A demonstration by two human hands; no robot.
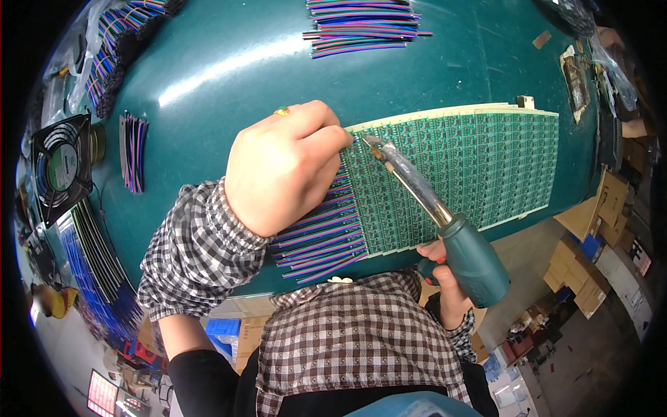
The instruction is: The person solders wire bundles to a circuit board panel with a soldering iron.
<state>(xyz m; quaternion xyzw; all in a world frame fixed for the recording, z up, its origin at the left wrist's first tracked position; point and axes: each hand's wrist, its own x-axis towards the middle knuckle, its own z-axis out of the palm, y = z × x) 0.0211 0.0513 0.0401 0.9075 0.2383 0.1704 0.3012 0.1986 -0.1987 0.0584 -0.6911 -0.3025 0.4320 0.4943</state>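
Note:
A large panel of green circuit boards [458,167] lies on the table, with a row of multicoloured wires [316,240] running out from its left edge. My left hand [285,163] is closed in a pinch at the panel's upper left corner. Only a bit of coloured wire shows at its fingertips; the rest is hidden under the hand. In my right hand [450,285] is a soldering gun [474,260] with a dark green handle, fingers wrapped round it near the trigger. The gun's tip meets the panel just right of my left fingertips.
Bundles of coloured wires lie at the far middle [361,28] of the green table [229,42] and at the left [133,153]. A black fan [64,167] stands at the left edge. A worn metal tray [575,83] sits at the far right. Cardboard boxes [577,271] stand beyond the table.

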